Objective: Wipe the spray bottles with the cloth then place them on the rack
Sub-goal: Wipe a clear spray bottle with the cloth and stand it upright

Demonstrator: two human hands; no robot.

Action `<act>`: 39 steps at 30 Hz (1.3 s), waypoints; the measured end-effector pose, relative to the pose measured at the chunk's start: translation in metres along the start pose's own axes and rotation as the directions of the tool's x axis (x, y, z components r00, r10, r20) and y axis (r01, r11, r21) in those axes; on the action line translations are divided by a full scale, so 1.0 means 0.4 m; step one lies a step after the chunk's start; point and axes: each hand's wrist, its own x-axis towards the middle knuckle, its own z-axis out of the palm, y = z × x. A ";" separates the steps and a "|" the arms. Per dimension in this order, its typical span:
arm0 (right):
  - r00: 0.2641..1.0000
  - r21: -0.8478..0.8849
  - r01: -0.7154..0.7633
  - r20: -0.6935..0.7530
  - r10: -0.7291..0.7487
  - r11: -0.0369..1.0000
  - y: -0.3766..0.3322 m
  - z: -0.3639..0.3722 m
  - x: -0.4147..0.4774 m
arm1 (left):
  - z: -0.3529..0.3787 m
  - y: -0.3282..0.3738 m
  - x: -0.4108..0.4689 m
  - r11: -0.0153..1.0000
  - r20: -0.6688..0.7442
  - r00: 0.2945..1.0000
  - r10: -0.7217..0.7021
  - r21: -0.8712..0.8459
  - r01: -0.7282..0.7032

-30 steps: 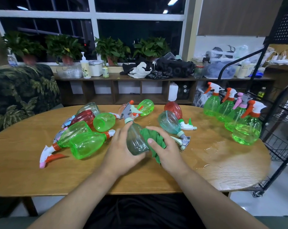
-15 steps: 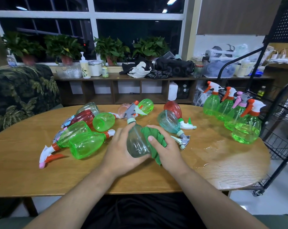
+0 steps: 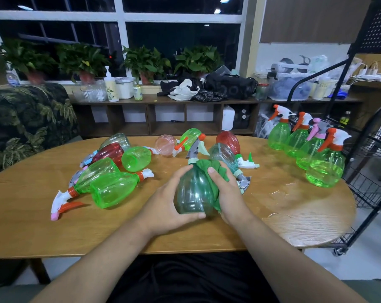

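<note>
- Centre frame: bottle (image 3: pixel 191 193) looked empty; left hand (image 3: pixel 170 206) curled round its body.
- Right hand (image 3: pixel 229 193) gripped cloth (image 3: pixel 215 171), pressing it on the bottle's right side.
- Right of frame: four upright bottles (image 3: pixel 325 169) on table (image 3: pixel 32 226), beside rack (image 3: pixel 371 182); lying bottles (image 3: pixel 113 189) at left.
- Versus earlier frame: cloth had shifted up to the neck.

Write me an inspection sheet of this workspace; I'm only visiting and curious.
Surface: wooden table, wet patch on its right part.
Job's things: teal bottle held roughly upright; green cloth pressed on it; four green bottles upright beside the rack; lying bottles left and behind.
Clutter: pump bottle, tubs and black bags on the low shelf.
Grippers: left hand grips the teal bottle; right hand holds the cloth against it.
Cables: white cords at far right.
Surroundings: potted plants at a dark window, leaf-patterned sofa left.
</note>
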 end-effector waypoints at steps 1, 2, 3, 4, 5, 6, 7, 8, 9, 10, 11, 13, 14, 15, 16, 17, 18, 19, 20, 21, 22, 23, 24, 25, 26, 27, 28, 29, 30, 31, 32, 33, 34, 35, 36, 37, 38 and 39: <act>1.000 -0.032 0.013 -0.008 -0.014 0.999 0.003 -0.002 0.000 | 0.001 -0.004 0.001 1.000 0.008 1.000 -0.002 0.008 0.002; 0.999 -0.079 0.044 -0.007 -0.045 0.996 0.004 -0.002 -0.002 | 0.002 -0.009 0.000 1.000 0.006 1.000 -0.002 0.028 0.002; 0.996 -0.138 0.087 0.004 -0.087 0.987 0.008 -0.004 -0.002 | 0.002 -0.013 0.001 0.998 -0.003 1.000 0.004 0.058 -0.004; 0.992 -0.198 0.128 0.019 -0.127 0.972 0.009 -0.005 -0.003 | 0.003 -0.018 0.002 0.995 -0.014 1.000 0.018 0.095 -0.016; 0.986 -0.257 0.166 0.033 -0.163 0.952 0.010 -0.007 -0.004 | 0.005 -0.023 0.004 0.991 -0.024 0.999 0.034 0.129 -0.031; 0.979 -0.300 0.203 0.051 -0.197 0.932 0.009 -0.009 -0.006 | 0.007 -0.026 0.006 0.987 -0.031 0.999 0.044 0.154 -0.039; 0.971 -0.337 0.239 0.074 -0.227 0.911 0.009 -0.010 -0.007 | 0.010 -0.029 0.008 0.985 -0.040 0.998 0.043 0.168 -0.036; 0.964 -0.366 0.267 0.098 -0.248 0.891 0.009 -0.011 -0.009 | 0.013 -0.029 0.009 0.985 -0.049 0.998 0.036 0.173 -0.027; 0.956 -0.390 0.293 0.122 -0.266 0.873 0.012 -0.013 -0.010 | 0.015 -0.030 0.009 0.984 -0.060 0.998 0.029 0.176 -0.018; 0.950 -0.404 0.313 0.142 -0.279 0.860 0.012 -0.013 -0.013 | 0.017 -0.031 0.009 0.984 -0.074 0.997 0.026 0.180 -0.013; 0.943 -0.412 0.333 0.163 -0.291 0.848 0.011 -0.011 -0.015 | 0.018 -0.032 0.009 0.984 -0.094 0.995 0.021 0.181 -0.004; 0.926 -0.430 0.375 0.201 -0.318 0.821 0.010 -0.010 -0.019 | 0.017 -0.037 0.010 0.985 -0.147 0.989 -0.026 0.166 0.050; 0.918 -0.446 0.396 0.220 -0.330 0.803 0.009 -0.010 -0.021 | 0.016 -0.039 0.012 0.985 -0.179 0.982 -0.060 0.149 0.087; 0.912 -0.460 0.410 0.235 -0.337 0.788 0.009 -0.008 -0.023 | 0.014 -0.042 0.015 0.984 -0.211 0.973 -0.091 0.129 0.120; 0.908 -0.465 0.418 0.249 -0.338 0.780 0.008 -0.006 -0.026 | 0.013 -0.046 0.017 0.983 -0.240 0.964 -0.116 0.111 0.146; 0.903 -0.468 0.427 0.261 -0.341 0.774 0.010 -0.005 -0.028 | 0.013 -0.051 0.019 0.982 -0.268 0.954 -0.130 0.096 0.161; 0.896 -0.477 0.442 0.274 -0.349 0.760 0.012 -0.005 -0.028 | 0.013 -0.054 0.020 0.982 -0.292 0.947 -0.136 0.084 0.167; 0.885 -0.492 0.465 0.285 -0.369 0.736 0.015 -0.006 -0.028 | 0.013 -0.057 0.022 0.983 -0.308 0.941 -0.140 0.074 0.170; 0.873 -0.508 0.487 0.294 -0.389 0.710 0.018 -0.007 -0.027 | 0.013 -0.057 0.023 0.982 -0.315 0.938 -0.144 0.070 0.174; 0.865 -0.518 0.502 0.300 -0.403 0.693 0.019 -0.007 -0.026 | 0.013 -0.057 0.023 0.981 -0.318 0.937 -0.146 0.074 0.177; 0.862 -0.522 0.507 0.301 -0.408 0.686 0.019 -0.008 -0.025 | 0.013 -0.058 0.023 0.980 -0.319 0.937 -0.144 0.084 0.179; 0.862 -0.524 0.506 0.299 -0.408 0.685 0.018 -0.007 -0.025 | 0.012 -0.059 0.022 0.979 -0.321 0.937 -0.140 0.095 0.179; 0.865 -0.526 0.502 0.299 -0.403 0.687 0.016 -0.006 -0.027 | 0.011 -0.059 0.021 0.978 -0.321 0.937 -0.139 0.106 0.181; 0.873 -0.529 0.488 0.292 -0.392 0.694 0.017 -0.004 -0.029 | 0.008 -0.058 0.018 0.976 -0.318 0.938 -0.136 0.117 0.182; 0.882 -0.531 0.472 0.280 -0.379 0.704 0.018 -0.004 -0.030 | 0.004 -0.054 0.016 0.975 -0.309 0.942 -0.132 0.129 0.179; 0.891 -0.527 0.455 0.266 -0.369 0.718 0.018 -0.004 -0.030 | 0.002 -0.050 0.014 0.975 -0.295 0.948 -0.123 0.141 0.170; 0.900 -0.520 0.435 0.248 -0.357 0.735 0.019 -0.005 -0.029 | 0.001 -0.045 0.012 0.975 -0.274 0.955 -0.111 0.153 0.158; 0.910 -0.510 0.414 0.231 -0.344 0.754 0.019 -0.005 -0.027 | 0.000 -0.042 0.010 0.976 -0.248 0.964 -0.098 0.166 0.142; 0.919 -0.497 0.394 0.215 -0.330 0.773 0.019 -0.006 -0.025 | 0.000 -0.037 0.008 0.977 -0.219 0.972 -0.081 0.178 0.122; 0.926 -0.482 0.376 0.199 -0.319 0.791 0.018 -0.006 -0.023 | 0.001 -0.034 0.006 0.978 -0.189 0.980 -0.063 0.185 0.099; 0.933 -0.464 0.360 0.186 -0.308 0.810 0.018 -0.008 -0.020 | 0.001 -0.031 0.004 0.979 -0.161 0.986 -0.046 0.188 0.076; 0.941 -0.445 0.338 0.170 -0.292 0.830 0.018 -0.008 -0.018 | 0.002 -0.029 0.001 0.980 -0.137 0.990 -0.024 0.191 0.050; 0.948 -0.427 0.318 0.155 -0.278 0.847 0.018 -0.009 -0.016 | 0.003 -0.026 0.000 0.981 -0.116 0.993 -0.002 0.192 0.024; 0.953 -0.413 0.302 0.143 -0.266 0.859 0.016 -0.009 -0.016 | 0.004 -0.023 -0.002 0.982 -0.098 0.995 0.019 0.188 0.000; 0.959 -0.400 0.282 0.129 -0.251 0.872 0.015 -0.011 -0.014 | 0.003 -0.019 -0.003 0.983 -0.082 0.996 0.035 0.181 -0.019; 0.968 -0.383 0.252 0.109 -0.228 0.889 0.015 -0.011 -0.013 | 0.003 -0.014 -0.003 0.985 -0.069 0.996 0.050 0.171 -0.038; 0.975 -0.362 0.221 0.087 -0.203 0.906 0.016 -0.011 -0.012 | 0.001 -0.009 -0.003 0.986 -0.057 0.996 0.063 0.158 -0.054; 0.981 -0.337 0.192 0.066 -0.181 0.922 0.015 -0.010 -0.012 | 0.000 -0.005 -0.004 0.988 -0.049 0.996 0.073 0.142 -0.065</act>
